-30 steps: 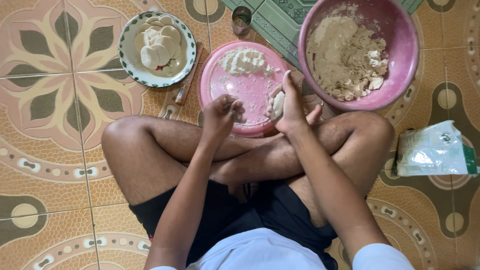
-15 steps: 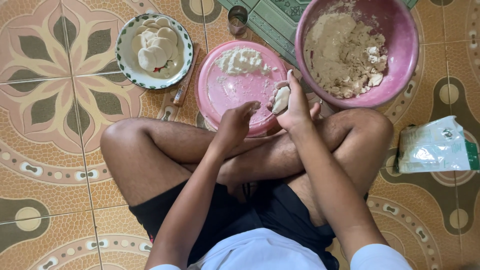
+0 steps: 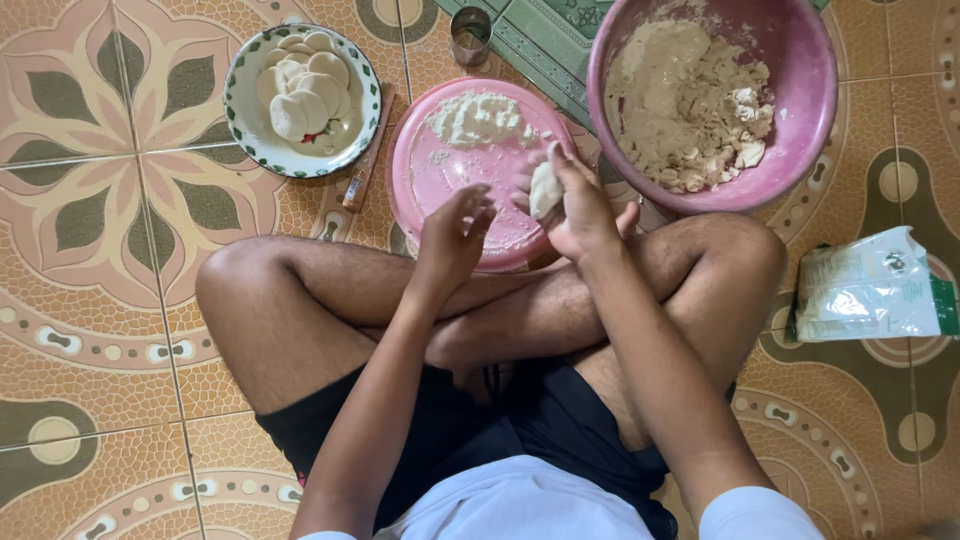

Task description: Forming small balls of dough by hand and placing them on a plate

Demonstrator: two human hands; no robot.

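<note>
Cupping a pale dough piece [image 3: 544, 188], the right hand [image 3: 585, 205] curls its fingers [image 3: 562, 165] round it — the lump sits against the fingertips, over the near right edge of the pink plate [image 3: 440, 180]. The left hand [image 3: 455, 232] hovers just beside it, fingers loosely spread and holding nothing — also above the plate's near rim, where flour [image 3: 475, 118] is heaped at the far side.

Ahead of the crossed legs the floor [image 3: 100, 330] is crowded: the pink plate [image 3: 440, 185] lies against the shins, the big pink bowl [image 3: 800, 110] just beside it on the right, the patterned dish [image 3: 245, 130] and a wooden stick [image 3: 365, 165] on the left. Bare tiles open far left; a white bag [image 3: 870, 290] blocks the right.
</note>
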